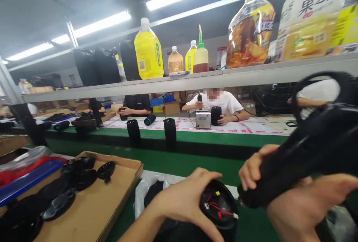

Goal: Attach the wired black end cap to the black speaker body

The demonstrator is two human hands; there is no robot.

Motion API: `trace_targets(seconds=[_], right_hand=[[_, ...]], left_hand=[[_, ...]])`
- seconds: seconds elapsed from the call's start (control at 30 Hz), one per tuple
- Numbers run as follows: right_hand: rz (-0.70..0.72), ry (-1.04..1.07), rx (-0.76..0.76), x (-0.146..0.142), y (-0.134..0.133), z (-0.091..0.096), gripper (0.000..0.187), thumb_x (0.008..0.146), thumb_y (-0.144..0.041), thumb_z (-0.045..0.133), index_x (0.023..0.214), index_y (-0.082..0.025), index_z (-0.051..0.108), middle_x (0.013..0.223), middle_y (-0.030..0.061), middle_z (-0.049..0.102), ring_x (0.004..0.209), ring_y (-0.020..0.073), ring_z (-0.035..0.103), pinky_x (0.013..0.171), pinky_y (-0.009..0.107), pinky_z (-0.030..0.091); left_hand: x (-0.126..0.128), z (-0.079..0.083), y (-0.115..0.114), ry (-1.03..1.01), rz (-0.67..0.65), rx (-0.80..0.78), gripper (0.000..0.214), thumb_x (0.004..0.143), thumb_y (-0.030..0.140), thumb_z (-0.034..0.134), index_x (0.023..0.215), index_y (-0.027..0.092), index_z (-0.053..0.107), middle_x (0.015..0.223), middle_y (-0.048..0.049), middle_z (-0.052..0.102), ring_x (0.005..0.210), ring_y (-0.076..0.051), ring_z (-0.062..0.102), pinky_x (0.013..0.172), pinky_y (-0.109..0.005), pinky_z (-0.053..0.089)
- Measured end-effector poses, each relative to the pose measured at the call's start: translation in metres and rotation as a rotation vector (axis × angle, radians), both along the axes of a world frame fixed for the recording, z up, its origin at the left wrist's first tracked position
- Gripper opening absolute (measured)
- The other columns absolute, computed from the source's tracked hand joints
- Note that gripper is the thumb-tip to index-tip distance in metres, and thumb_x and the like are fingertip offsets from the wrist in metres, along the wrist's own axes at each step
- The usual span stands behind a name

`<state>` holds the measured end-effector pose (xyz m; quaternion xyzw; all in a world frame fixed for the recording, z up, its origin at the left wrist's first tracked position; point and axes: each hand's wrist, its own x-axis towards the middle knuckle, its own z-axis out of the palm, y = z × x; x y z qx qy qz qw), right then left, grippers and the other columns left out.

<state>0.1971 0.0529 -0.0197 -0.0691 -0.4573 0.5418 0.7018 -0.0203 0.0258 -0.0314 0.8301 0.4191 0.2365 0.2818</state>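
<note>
My left hand (181, 201) is curled around the rim of a black round speaker housing (233, 231), thumb on the near side and fingers on the far side. Inside its open end lie red wires (220, 210) with small white, yellow and red connectors. My right hand (296, 208) holds a black cylindrical speaker (302, 156), tilted and raised at the right, its fingers around the lower end and its thumb pointing right. A black strap loop (298, 96) stands up from the speaker's top. Behind my left wrist is a clear plastic bag (140, 197) with something black in it.
A cardboard tray (112, 204) with several black round parts (84, 178) lies left, beside a blue tray (30, 182). Across the green belt (112, 147), co-workers handle black speakers; two speakers (170, 130) stand upright there. Overhead, a shelf (195, 81) carries bottles (148, 53).
</note>
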Motion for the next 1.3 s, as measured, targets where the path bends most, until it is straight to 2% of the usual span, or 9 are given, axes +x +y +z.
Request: trace_targets(seconds=[0.1,0.17,0.23,0.4,0.57,0.77,0.97,1.13,1.3], right_hand=[[0.088,0.329,-0.105,0.031,0.041,-0.008,0.069,0.064,-0.08,0.076,0.087,-0.016,0.06,0.053,-0.0003,0.041,0.04,0.0168,0.041,0.034,0.027,0.043],[0.253,0.457,-0.213,0.048,0.069,-0.031,0.07,0.088,-0.08,0.045,0.083,-0.011,0.057,0.053,-0.0027,0.034,0.037,0.0106,0.034,0.031,0.021,0.038],[0.381,0.509,-0.314,0.056,0.093,-0.068,0.068,0.105,-0.065,0.018,0.089,-0.009,0.054,0.056,-0.0046,0.033,0.037,0.0055,0.033,0.036,0.013,0.037],[0.601,0.481,-0.566,0.047,0.122,-0.161,0.051,0.105,-0.056,0.044,0.087,-0.009,0.053,0.061,-0.004,0.038,0.045,0.0057,0.037,0.042,0.014,0.038],[0.71,0.474,-0.61,0.047,0.131,-0.185,0.053,0.103,-0.06,0.045,0.093,-0.009,0.054,0.064,-0.0026,0.039,0.048,0.0064,0.038,0.044,0.015,0.037],[0.718,0.497,-0.689,0.055,0.132,-0.19,0.052,0.103,-0.059,0.045,0.09,-0.009,0.054,0.065,-0.0018,0.041,0.051,0.0075,0.042,0.047,0.017,0.041],[0.624,0.493,-0.691,0.062,0.127,-0.175,0.051,0.104,-0.057,0.045,0.089,-0.009,0.054,0.062,-0.0033,0.04,0.047,0.0063,0.04,0.045,0.016,0.04],[0.457,0.408,-0.565,0.062,0.105,-0.108,0.051,0.105,-0.056,0.043,0.089,-0.008,0.053,0.058,-0.0054,0.034,0.042,0.0047,0.035,0.039,0.013,0.035],[0.202,0.254,-0.338,0.064,0.037,-0.035,0.052,0.091,-0.063,0.064,0.097,-0.012,0.055,0.062,-0.0059,0.035,0.044,0.0058,0.037,0.039,0.015,0.041]], left_hand=[[-0.045,-0.006,-0.017,0.11,0.424,0.091,0.038,0.099,0.042,0.046,0.132,0.024,0.05,0.13,-0.0069,0.057,0.118,-0.02,0.055,0.097,-0.03,0.047],[-0.074,-0.023,-0.024,0.23,0.57,0.098,0.031,0.102,0.029,0.037,0.105,0.014,0.063,0.106,-0.0104,0.065,0.104,-0.023,0.061,0.096,-0.042,0.045],[-0.092,-0.046,-0.028,0.36,0.581,0.056,0.02,0.097,0.027,0.053,0.091,0.013,0.064,0.099,-0.0071,0.066,0.099,-0.022,0.062,0.095,-0.045,0.046],[-0.098,-0.071,-0.027,0.546,0.527,0.008,0.021,0.095,0.03,0.06,0.083,0.013,0.063,0.094,-0.0031,0.066,0.089,-0.017,0.063,0.086,-0.038,0.051],[-0.102,-0.062,-0.021,0.574,0.533,0.028,0.013,0.094,0.02,0.056,0.086,0.013,0.064,0.092,-0.0027,0.065,0.088,-0.017,0.061,0.083,-0.035,0.049],[-0.107,-0.067,-0.019,0.508,0.594,0.048,0.013,0.074,0.008,0.054,0.069,0.017,0.063,0.075,-0.0016,0.066,0.072,-0.016,0.061,0.068,-0.025,0.043],[-0.096,-0.045,-0.027,0.305,0.635,0.173,0.022,0.089,0.019,0.043,0.086,0.018,0.064,0.085,-0.0023,0.07,0.078,-0.017,0.066,0.074,-0.026,0.048],[-0.036,-0.014,-0.02,-0.116,0.353,0.348,0.015,0.084,0.017,0.057,0.087,0.026,0.069,0.09,0.0056,0.075,0.084,-0.013,0.071,0.08,-0.019,0.052],[0.025,-0.017,-0.016,-0.582,-0.106,0.14,0.013,0.083,0.025,0.069,0.072,0.019,0.07,0.079,-0.0008,0.077,0.071,-0.013,0.072,0.069,-0.016,0.053]])
